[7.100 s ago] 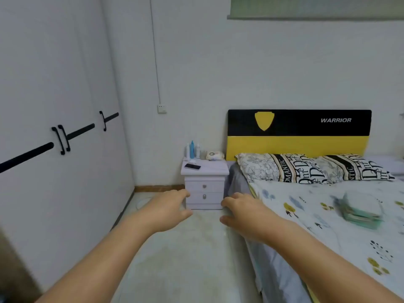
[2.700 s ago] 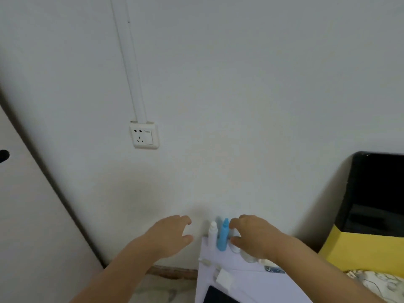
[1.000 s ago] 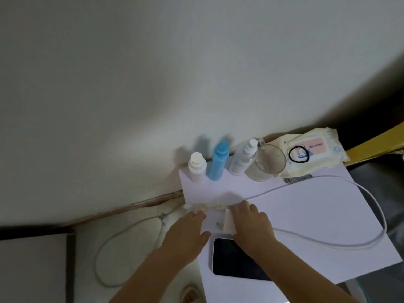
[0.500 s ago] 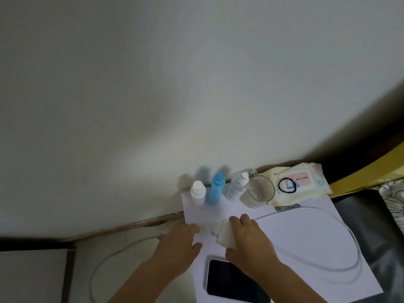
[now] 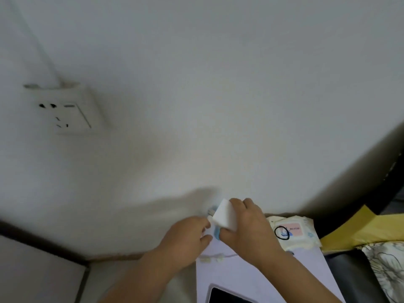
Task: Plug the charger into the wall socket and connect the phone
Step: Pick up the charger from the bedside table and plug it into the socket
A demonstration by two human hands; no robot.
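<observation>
The right hand (image 5: 247, 228) is clamped around the white charger (image 5: 225, 215), holding it up in the lower middle of the frame, just above the back edge of the counter (image 5: 251, 278). The left hand (image 5: 185, 239) sits right beside it, fingers curled in loosely near the charger's tip; I cannot tell whether it grips anything. The wall socket (image 5: 67, 112) is on the white wall at the left of the frame, well apart from both hands, its holes bare. The phone (image 5: 227, 297) lies dark, screen up, at the bottom edge on the counter. A thin white cable (image 5: 216, 256) trails across the counter below the hands. A pack of wipes (image 5: 293, 232) rests to the right.
</observation>
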